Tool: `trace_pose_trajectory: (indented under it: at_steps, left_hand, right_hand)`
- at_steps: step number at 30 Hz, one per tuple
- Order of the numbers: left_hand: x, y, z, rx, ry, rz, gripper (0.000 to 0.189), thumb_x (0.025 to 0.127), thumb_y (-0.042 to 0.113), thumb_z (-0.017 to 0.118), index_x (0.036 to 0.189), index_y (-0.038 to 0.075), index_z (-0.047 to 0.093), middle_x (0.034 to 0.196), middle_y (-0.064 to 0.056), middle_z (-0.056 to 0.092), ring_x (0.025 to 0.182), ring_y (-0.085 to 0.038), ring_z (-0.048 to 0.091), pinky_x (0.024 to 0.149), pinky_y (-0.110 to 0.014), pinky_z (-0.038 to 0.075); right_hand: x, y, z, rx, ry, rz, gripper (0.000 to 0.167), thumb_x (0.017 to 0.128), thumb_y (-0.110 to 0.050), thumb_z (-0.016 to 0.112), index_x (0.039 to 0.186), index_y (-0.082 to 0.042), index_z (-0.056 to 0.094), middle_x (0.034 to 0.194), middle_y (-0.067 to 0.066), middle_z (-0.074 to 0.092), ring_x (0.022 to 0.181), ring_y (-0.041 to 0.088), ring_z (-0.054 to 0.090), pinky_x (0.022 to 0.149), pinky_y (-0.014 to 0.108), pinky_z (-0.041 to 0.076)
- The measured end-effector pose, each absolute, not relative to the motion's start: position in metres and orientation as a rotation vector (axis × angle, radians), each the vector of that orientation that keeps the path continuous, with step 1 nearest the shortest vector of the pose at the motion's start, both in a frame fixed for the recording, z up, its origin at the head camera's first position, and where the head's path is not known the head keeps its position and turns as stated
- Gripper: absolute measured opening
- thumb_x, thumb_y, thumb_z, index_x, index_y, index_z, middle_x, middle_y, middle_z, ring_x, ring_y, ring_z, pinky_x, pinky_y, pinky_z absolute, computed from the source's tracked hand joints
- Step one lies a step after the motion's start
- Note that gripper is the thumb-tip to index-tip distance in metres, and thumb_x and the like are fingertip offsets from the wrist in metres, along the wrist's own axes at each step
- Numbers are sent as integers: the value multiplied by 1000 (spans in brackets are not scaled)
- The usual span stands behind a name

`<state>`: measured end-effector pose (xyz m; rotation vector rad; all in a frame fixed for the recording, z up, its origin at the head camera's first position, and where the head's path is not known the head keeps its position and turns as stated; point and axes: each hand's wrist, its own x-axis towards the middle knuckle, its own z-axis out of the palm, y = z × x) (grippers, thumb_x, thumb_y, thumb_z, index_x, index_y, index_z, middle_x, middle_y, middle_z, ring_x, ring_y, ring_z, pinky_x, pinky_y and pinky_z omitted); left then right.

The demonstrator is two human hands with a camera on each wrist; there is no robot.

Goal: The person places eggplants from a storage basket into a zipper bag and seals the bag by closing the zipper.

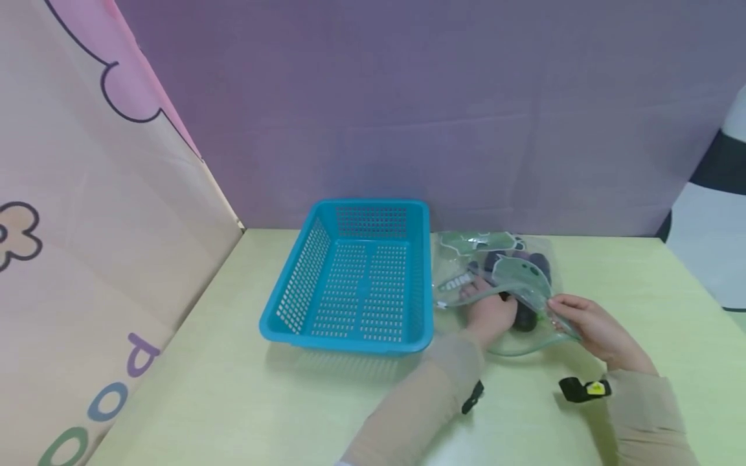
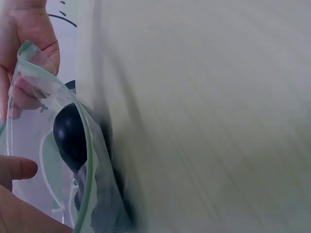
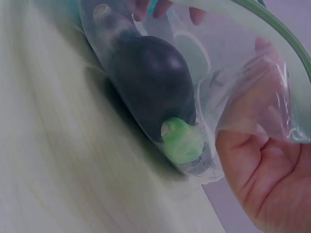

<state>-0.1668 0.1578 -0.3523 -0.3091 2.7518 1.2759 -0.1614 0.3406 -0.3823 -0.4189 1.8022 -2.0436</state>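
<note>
A clear zip bag (image 1: 498, 249) with green printed shapes lies on the table, its mouth toward me. Dark, glossy eggplants (image 3: 155, 73) are inside; one shows a bright green stem end (image 3: 182, 141). My right hand (image 1: 600, 333) pinches the right side of the bag's rim between thumb and fingers. Through the opening reaches my left hand (image 1: 492, 317), its fingers extended and partly covered by the plastic. In the left wrist view its thumb is straight, apart from the nearest eggplant (image 2: 70, 136). Whether its hidden fingers touch anything inside is unclear.
Left of the bag stands a blue plastic basket (image 1: 350, 346) with perforated sides and bottom, its right wall close to the bag. A purple backdrop (image 1: 373, 116) rises behind the light green table (image 1: 204, 388), and a printed sheet (image 1: 105, 194) stands along the left.
</note>
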Motion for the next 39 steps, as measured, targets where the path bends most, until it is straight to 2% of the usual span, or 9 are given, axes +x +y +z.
trace_pose_trajectory:
  at_steps: [8, 13, 18, 21, 23, 26, 28, 33, 39]
  left_hand:
    - [-155, 151, -348, -44, 2695, 1046, 85, 87, 44, 62, 150, 5, 20, 157, -13, 15, 145, -24, 12, 116, -35, 23]
    - [-150, 143, -347, 208, 2758, 704, 73, 88, 52, 57, 143, 7, 37, 150, -7, 36, 143, -22, 23, 114, -34, 26]
    - [-141, 130, -351, 414, 2785, 432, 80, 88, 58, 53, 146, 8, 30, 150, -12, 32, 137, -23, 31, 110, -31, 31]
    - [-135, 120, -346, 587, 2851, 339, 65, 90, 56, 52, 135, 9, 48, 138, -8, 48, 124, -19, 45, 102, -29, 39]
    - [-131, 114, -339, 705, 2892, 309, 47, 92, 52, 52, 116, 13, 61, 119, -2, 60, 107, -14, 55, 90, -26, 46]
    - [-125, 104, -326, 826, 2962, 283, 28, 93, 43, 55, 93, 18, 67, 89, 5, 66, 79, -8, 59, 67, -21, 47]
    - [-122, 98, -317, 850, 3029, 229, 22, 92, 40, 58, 89, 19, 66, 82, 7, 65, 73, -7, 58, 60, -20, 45]
    - [-121, 85, -304, 787, 3219, -68, 21, 86, 32, 67, 102, 19, 62, 94, 5, 63, 84, -9, 56, 70, -21, 47]
    - [-124, 86, -314, 681, 3244, -321, 28, 86, 28, 66, 112, 22, 58, 104, 3, 63, 94, -12, 56, 82, -27, 47]
  right_hand:
    - [-161, 341, -380, -437, 1819, -2034, 32, 102, -11, 38, 89, -17, 67, 78, -9, 61, 67, 3, 56, 58, 18, 48]
    - [-161, 342, -380, -438, 1818, -2039, 31, 102, -11, 39, 89, -17, 67, 78, -10, 61, 67, 2, 56, 58, 17, 48]
    - [-161, 343, -379, -420, 1809, -2040, 31, 102, -12, 40, 88, -18, 67, 77, -10, 61, 66, 1, 55, 57, 17, 48]
    - [-160, 343, -378, -408, 1800, -2044, 32, 102, -12, 39, 89, -18, 67, 77, -10, 61, 65, 1, 55, 57, 16, 48]
    - [-160, 343, -378, -407, 1792, -2048, 32, 102, -12, 39, 89, -18, 68, 77, -10, 61, 65, 1, 56, 57, 16, 48]
    - [-160, 343, -379, -401, 1779, -2056, 33, 102, -11, 39, 89, -18, 68, 77, -10, 62, 65, 1, 56, 56, 16, 47]
    - [-159, 343, -379, -406, 1770, -2059, 34, 102, -10, 38, 90, -17, 68, 77, -9, 62, 65, 2, 56, 57, 16, 47]
    - [-160, 345, -380, -376, 1779, -2063, 34, 102, -9, 38, 90, -16, 69, 78, -9, 63, 67, 3, 57, 59, 17, 48]
    - [-158, 349, -379, -346, 1862, -2008, 30, 102, -11, 40, 90, -17, 67, 78, -9, 61, 69, 3, 56, 61, 18, 49]
